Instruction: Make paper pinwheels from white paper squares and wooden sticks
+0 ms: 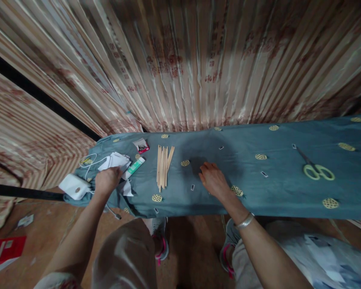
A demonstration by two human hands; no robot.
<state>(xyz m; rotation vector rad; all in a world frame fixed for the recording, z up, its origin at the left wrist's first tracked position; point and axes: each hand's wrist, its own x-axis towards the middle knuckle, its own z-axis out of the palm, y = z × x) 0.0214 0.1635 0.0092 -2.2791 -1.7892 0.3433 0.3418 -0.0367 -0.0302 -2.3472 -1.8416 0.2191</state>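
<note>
My left hand (107,180) is at the left end of the cloth-covered surface, its fingers closed on a stack of white paper pieces (116,160). Right beside the paper lies a green and white tube (136,167). A loose white scrap (127,188) is just below it. My right hand (213,179) rests on the blue-green cloth (246,140), fingers loosely bent and slightly apart, with nothing visible in them. Between my hands is a bunch of thin wooden sticks (162,166). An opened small red and white box (142,146) with small dark contents sits behind the tube.
Scissors with yellow-green handles (319,171) lie at the right. A white device (74,186) with a cable is at the left edge. Pleated curtains (180,72) hang right behind the surface. A filled plastic bag (325,257) and a red packet (6,249) are below.
</note>
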